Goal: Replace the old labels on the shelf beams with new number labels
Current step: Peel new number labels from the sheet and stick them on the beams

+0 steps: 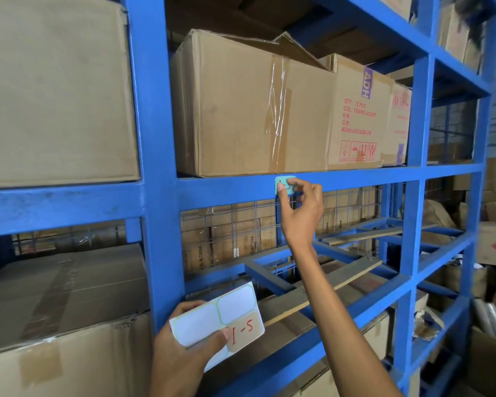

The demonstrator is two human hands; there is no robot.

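A small pale-blue label (284, 184) with red writing sits on the blue shelf beam (229, 187), under the taped cardboard box. My right hand (301, 213) reaches up to it, thumb and forefinger pinching its right and lower edge. My left hand (184, 348), low in the view, holds a sheet of blank white labels (216, 319); one corner of the sheet shows brown backing with "S-1" written in red, upside down.
Blue steel racking fills the view, with a thick upright (152, 167) left of centre. Large cardboard boxes (249, 110) stand on the shelf above the beam. Wire mesh and wooden slats lie behind the lower bay. Loose boxes sit on the right.
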